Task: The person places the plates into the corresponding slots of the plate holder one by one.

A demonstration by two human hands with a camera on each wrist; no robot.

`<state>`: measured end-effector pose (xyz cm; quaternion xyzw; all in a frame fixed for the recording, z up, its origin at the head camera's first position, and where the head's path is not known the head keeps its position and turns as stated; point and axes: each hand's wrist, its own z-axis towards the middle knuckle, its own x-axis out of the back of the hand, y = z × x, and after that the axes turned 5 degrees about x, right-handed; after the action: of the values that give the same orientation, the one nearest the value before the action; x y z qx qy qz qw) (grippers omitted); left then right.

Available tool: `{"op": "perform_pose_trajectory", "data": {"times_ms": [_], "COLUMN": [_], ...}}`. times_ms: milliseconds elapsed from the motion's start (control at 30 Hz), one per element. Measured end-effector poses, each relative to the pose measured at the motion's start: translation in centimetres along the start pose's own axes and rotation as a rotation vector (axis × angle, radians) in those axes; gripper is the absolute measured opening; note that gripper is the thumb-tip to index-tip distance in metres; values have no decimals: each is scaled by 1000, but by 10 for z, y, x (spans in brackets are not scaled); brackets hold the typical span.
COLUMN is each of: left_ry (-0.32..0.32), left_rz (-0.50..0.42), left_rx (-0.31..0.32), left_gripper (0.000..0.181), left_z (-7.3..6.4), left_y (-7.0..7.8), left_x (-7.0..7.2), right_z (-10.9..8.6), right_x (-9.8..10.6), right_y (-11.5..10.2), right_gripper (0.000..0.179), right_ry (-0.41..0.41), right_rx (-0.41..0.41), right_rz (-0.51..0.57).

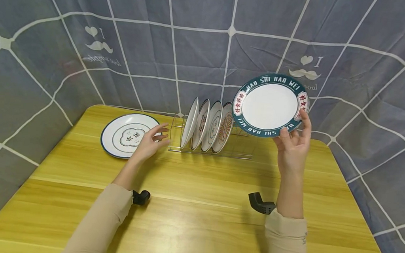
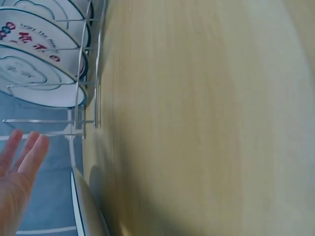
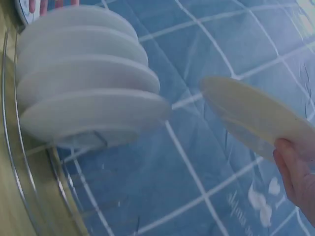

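Observation:
My right hand point(image 1: 293, 151) pinches the lower right rim of a white plate point(image 1: 270, 106) with a dark green lettered border, held up in the air. In the right wrist view the underside of this plate point(image 3: 251, 115) shows. A wire dish rack point(image 1: 237, 155) holds several plates on edge, among them one with an orange ray pattern point(image 1: 225, 128). Beside the rack's left end my left hand point(image 1: 148, 142) hovers with fingers spread and holds nothing. A blue-rimmed plate point(image 1: 114, 135) lies flat on the table, partly behind that hand.
The yellow wood-grain table point(image 1: 194, 229) stretches out before me. Behind it hangs a grey-blue checked cloth point(image 1: 201, 55). The rack's right slots hold no plates. A black wrist mount point(image 1: 262, 204) sits on the right arm, another point(image 1: 141, 197) on the left.

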<state>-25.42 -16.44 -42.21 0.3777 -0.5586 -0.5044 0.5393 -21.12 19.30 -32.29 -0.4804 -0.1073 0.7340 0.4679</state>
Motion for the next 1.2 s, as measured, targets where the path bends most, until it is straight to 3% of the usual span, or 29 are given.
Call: {"op": "perform_pose_trajectory", "data": {"times_ms": [167, 300, 533, 733, 1033, 1200], "left_ry": [13, 45, 101, 144, 164, 160], "left_rz": [4, 33, 103, 51, -12, -23], "left_rx": [-8, 34, 57, 29, 72, 84], "left_gripper": [54, 52, 45, 38, 34, 34], "left_z": [11, 16, 20, 23, 28, 28], "left_y": [1, 3, 0, -4, -8, -6], "left_x": [-9, -14, -17, -18, -17, -16], "right_z": [2, -2, -10, -12, -13, -14], "right_x": [13, 21, 25, 18, 10, 11], "right_y": [2, 8, 25, 40, 63, 77], "right_gripper": [54, 55, 55, 55, 54, 55], "right_ry": [95, 112, -15, -152, -268, -292], "right_rx": [-21, -87, -133, -56, -69, -112], "right_rz": [-110, -263, -608, -815, -863, -926]}}
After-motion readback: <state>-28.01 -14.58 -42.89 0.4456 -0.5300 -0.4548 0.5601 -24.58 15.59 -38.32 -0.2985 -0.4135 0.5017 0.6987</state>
